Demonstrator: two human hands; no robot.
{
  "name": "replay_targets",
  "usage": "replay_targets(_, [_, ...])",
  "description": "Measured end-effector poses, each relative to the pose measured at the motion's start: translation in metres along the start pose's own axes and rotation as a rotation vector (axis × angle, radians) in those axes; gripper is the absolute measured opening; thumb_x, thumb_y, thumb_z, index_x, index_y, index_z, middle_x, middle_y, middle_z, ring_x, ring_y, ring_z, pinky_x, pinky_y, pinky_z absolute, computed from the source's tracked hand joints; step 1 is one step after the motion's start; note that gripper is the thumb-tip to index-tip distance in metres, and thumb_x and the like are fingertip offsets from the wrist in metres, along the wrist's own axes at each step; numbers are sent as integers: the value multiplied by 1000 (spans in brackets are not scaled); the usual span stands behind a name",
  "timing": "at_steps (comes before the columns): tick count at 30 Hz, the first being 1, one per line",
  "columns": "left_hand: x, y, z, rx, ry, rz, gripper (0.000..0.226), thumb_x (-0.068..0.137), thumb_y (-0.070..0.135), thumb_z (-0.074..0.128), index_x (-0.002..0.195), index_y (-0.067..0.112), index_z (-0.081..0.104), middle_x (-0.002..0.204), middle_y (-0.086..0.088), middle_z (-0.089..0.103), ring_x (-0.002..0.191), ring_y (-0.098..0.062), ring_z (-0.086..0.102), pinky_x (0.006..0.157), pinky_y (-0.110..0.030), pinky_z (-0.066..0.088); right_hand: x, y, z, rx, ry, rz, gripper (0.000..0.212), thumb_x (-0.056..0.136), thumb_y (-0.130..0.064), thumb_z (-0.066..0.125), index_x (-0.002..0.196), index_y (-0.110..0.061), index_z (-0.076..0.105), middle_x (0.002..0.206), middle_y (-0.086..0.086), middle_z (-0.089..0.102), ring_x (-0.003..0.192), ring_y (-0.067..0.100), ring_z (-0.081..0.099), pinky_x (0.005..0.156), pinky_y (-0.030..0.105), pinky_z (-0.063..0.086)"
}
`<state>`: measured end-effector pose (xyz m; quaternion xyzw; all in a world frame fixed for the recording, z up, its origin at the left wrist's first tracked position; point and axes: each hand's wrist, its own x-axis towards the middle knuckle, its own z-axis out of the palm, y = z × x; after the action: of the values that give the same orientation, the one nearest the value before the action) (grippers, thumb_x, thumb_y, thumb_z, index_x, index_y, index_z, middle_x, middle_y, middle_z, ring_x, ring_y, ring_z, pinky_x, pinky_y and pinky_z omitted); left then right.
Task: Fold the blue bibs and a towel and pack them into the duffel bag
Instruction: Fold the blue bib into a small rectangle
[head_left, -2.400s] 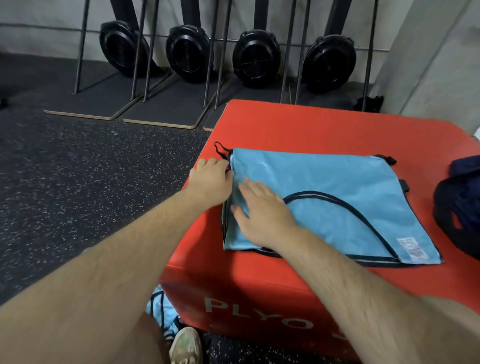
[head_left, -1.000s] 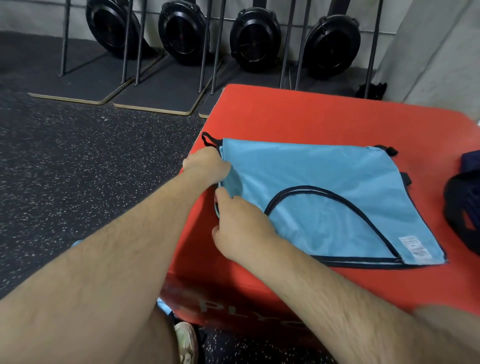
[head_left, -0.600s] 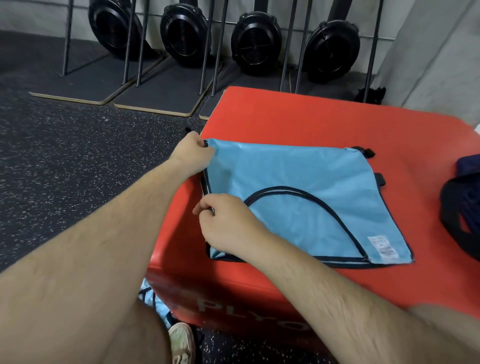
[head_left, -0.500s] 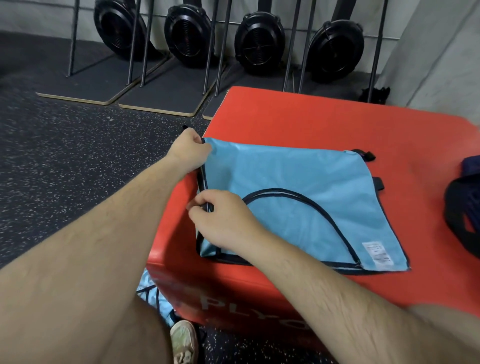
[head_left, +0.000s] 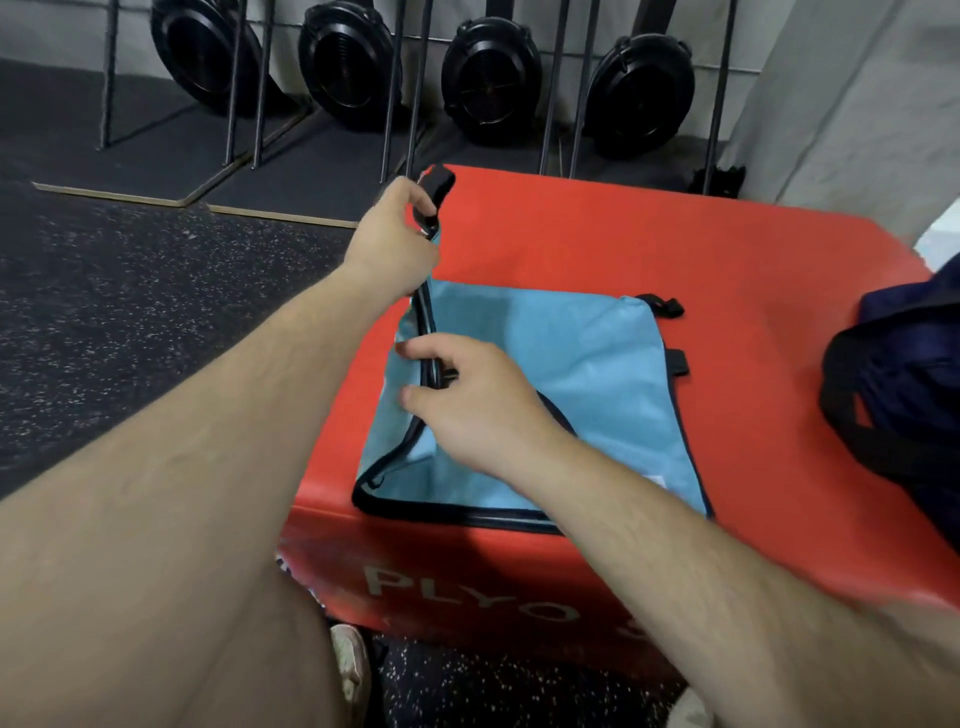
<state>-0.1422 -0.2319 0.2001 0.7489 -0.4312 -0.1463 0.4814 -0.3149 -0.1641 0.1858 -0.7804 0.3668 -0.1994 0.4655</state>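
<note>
1. Head view: the blue bib (head_left: 571, 374) lies flat on the red plyo box (head_left: 623, 249), toward its near left part, with the black-trimmed near edge running left to right along the box front.
2. The left hand (head_left: 395, 239) grips the bib's far left corner and black strap (head_left: 434, 200), raised off the box.
3. The right hand (head_left: 467, 400) pinches the trimmed left edge, seemingly lifting it.
4. The navy duffel bag (head_left: 914, 384) sits at the box's right.
</note>
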Motion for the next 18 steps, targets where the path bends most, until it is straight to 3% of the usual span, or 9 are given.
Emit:
replay_targets(2, [-2, 10, 20, 23, -52, 13, 34, 74, -2, 51, 91, 27, 54, 63, -1, 48, 44, -16, 41, 41, -25, 39, -8, 11, -16, -17, 36, 37, 37, 90, -22, 68, 126, -32, 66, 83, -14, 62, 52, 4, 55, 51, 19, 44])
replay_targets(7, [-8, 35, 72, 50, -187, 34, 29, 80, -1, 54, 78, 28, 58, 76, -7, 59, 53, -23, 48, 45, -24, 37, -33, 37, -56, -10, 91, 122, 40, 93, -17, 67, 131, -27, 63, 66, -18, 43, 36, -3, 46, 42, 9, 29])
replay_targets(11, [-17, 57, 111, 95, -232, 45, 23, 88, 5, 56, 93, 24, 68, 89, -2, 67, 67, -18, 57, 49, -22, 40, -53, 56, -85, -20, 125, 177, 43, 94, -16, 65, 135, -28, 60, 68, -17, 38, 32, 1, 45, 38, 9, 28])
replay_targets(14, [-24, 70, 137, 89, -246, 68, 22, 89, 7, 55, 98, 21, 69, 94, 0, 67, 76, -17, 61, 57, -22, 44, -62, 71, -104, -56, 173, 204, 43, 94, -15, 63, 135, -28, 60, 70, -19, 37, 37, -5, 47, 41, 9, 30])
replay_targets(16, [-32, 76, 152, 50, -296, 83, 13, 92, 14, 60, 102, 18, 68, 93, 0, 67, 75, -18, 61, 55, -22, 47, -65, 81, -116, -77, 207, 244, 45, 92, -11, 62, 135, -25, 60, 65, -17, 47, 34, -1, 46, 40, 11, 34])
replay_targets(18, [-40, 80, 162, 11, -403, 95, 19, 96, 28, 61, 110, 17, 67, 99, -1, 66, 79, -19, 64, 63, -26, 52, -68, 91, -126, -106, 198, 319, 50, 89, -10, 60, 137, -25, 56, 66, -7, 61, 37, 6, 51, 42, 23, 47])
